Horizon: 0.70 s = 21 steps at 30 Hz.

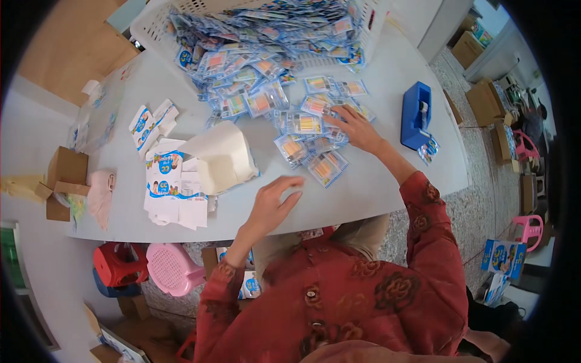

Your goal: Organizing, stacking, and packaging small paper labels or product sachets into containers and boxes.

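Over the packet pile, my right hand [358, 128] reaches with its fingers stretched onto small clear plastic packets [304, 124] that hold coloured sticks. The fingers touch the packets, and none is lifted. Close to the table's front edge hovers my left hand [272, 207], thumb and fingers apart, nothing between them, slightly blurred. One loose packet [327, 167] with orange sticks lies nearest, between both hands. To the left of the pile stands an open white carton [225, 162], its pale inside showing. Flat printed cartons [168, 181] in white and blue are stacked beside it.
A white plastic basket [155, 30] heaped with packets stands at the far side. On the right is a blue tape dispenser [415, 116], a packet beside it. More folded cartons [145, 128] lie left. Pink [172, 267] and red stools [118, 264] stand below the table's left edge.
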Motion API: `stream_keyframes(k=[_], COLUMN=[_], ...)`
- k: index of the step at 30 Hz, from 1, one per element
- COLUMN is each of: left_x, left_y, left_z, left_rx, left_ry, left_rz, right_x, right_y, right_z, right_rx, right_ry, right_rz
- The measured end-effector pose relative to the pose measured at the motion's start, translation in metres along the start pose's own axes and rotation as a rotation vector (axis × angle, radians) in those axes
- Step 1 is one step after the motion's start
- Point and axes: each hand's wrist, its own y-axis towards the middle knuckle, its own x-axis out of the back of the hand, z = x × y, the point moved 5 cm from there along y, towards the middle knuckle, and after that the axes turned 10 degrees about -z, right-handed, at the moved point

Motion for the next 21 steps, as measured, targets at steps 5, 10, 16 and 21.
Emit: stream_keyframes(k=[5,10,16,21], left_x=[-0.036,-0.022,-0.015,-0.017], left_y=[0.037,0.076,0.129,0.159], left_z=[0.037,0.065,0.071,0.102], left_rx=[-0.242,-0.285,-0.337,-0.036], left_ry=[0.287,0.486,0.52,0.387], left_rz=[-0.11,-0.337,-0.303,-0.405], right_x=[0.005,0.009,0.027,0.032], right_y=[-0.034,-0.063,-0.075,-0.049], right_z=[0.017,0.042,0.047,0.029], right_rx=[0.011,0.03,0.032,-0.404], right_ry=[0.086,0.065,0.285,0.507], right_rz=[-0.13,-0.102,-0.015,-0.312])
